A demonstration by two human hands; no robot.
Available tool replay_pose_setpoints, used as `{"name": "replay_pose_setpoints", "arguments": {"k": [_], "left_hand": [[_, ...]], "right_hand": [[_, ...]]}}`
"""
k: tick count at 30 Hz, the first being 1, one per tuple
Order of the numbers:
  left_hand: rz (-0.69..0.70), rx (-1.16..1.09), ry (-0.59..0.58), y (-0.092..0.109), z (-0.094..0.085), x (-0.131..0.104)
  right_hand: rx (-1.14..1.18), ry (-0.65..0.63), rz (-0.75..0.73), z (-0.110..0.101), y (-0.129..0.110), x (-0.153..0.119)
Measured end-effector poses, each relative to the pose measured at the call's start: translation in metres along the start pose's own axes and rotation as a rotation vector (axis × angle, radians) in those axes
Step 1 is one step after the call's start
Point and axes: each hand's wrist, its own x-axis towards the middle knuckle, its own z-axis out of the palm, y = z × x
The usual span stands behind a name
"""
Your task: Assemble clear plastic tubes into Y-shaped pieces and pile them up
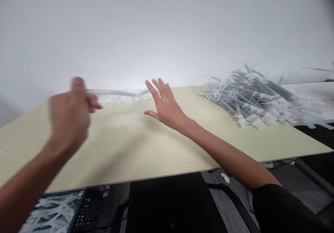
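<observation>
My left hand (69, 114), blurred by motion, is closed around one end of a long, thin whitish plastic strip (112, 92). The strip stretches to the right above the table, and a pale, smeared flap hangs near its far end. Beside that end is my right hand (167, 106), with fingers stretched out and thumb apart. Nothing is visible in its grip; whether the fingertips touch the strip I cannot tell. Behind the strip, many small thin white pieces (117, 100) lie spread at the back of the table.
A large heap of grey-white strips in clear plastic (250, 93) covers the right of the pale yellow table (167, 149). Below the left front edge is a dark crate (87, 205) of white strips (52, 212). A black chair (172, 205) stands in front; a white wall (167, 31) rises behind.
</observation>
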Motion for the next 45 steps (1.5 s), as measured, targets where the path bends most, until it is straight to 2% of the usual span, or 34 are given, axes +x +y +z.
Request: {"name": "replay_pose_setpoints", "arguments": {"k": [4,5,8,10,11,13,14,16,17,18,19,21,25,28,35,41,45], "left_hand": [[-0.057,-0.206,-0.242,0.019,0.049,-0.015],[-0.048,-0.302,-0.287,0.019,0.061,-0.017],[-0.036,-0.549,-0.392,0.007,0.088,-0.01],[-0.033,-0.6,-0.435,-0.014,0.104,-0.001],[-0.036,-0.584,-0.403,-0.027,0.112,0.004],[-0.047,-0.434,-0.341,-0.057,0.128,0.012],[-0.04,-0.301,-0.319,-0.072,0.137,0.015],[0.019,0.023,-0.247,-0.1,0.152,0.019],[0.043,0.181,-0.174,-0.113,0.158,0.021],[0.046,0.316,-0.111,-0.123,0.163,0.022],[0.012,0.424,-0.102,-0.132,0.168,0.023],[0.012,0.539,-0.157,-0.144,0.174,0.025],[0.098,0.684,-0.383,-0.153,0.183,0.03],[0.136,0.72,-0.491,-0.154,0.182,0.032],[0.2,0.706,-0.436,-0.149,0.175,0.027],[0.233,0.695,-0.421,-0.148,0.176,0.027],[0.143,0.701,-0.425,-0.151,0.175,0.033]], "right_hand": [[0.224,-0.308,0.079,0.009,0.03,-0.012],[0.267,-0.328,0.099,0.01,0.037,-0.017],[0.352,-0.253,0.113,0.009,0.048,-0.024],[0.506,-0.118,0.146,0.003,0.05,-0.021],[0.624,-0.039,0.181,-0.002,0.051,-0.018],[0.908,0.097,0.278,-0.015,0.053,-0.008],[1.046,0.114,0.316,-0.022,0.055,-0.002],[1.297,0.088,0.395,-0.031,0.063,0.006],[1.407,0.062,0.446,-0.032,0.069,0.007],[1.503,0.031,0.499,-0.03,0.075,0.008],[1.585,0.013,0.546,-0.024,0.082,0.006],[1.701,0.008,0.624,-0.005,0.093,-0.001],[1.732,0.045,0.741,0.036,0.105,-0.019],[1.71,0.033,0.773,0.051,0.104,-0.03],[1.667,-0.059,0.89,0.069,0.097,-0.045],[1.627,-0.043,0.904,0.084,0.095,-0.05],[1.606,0.041,0.975,0.083,0.095,-0.049]]}}
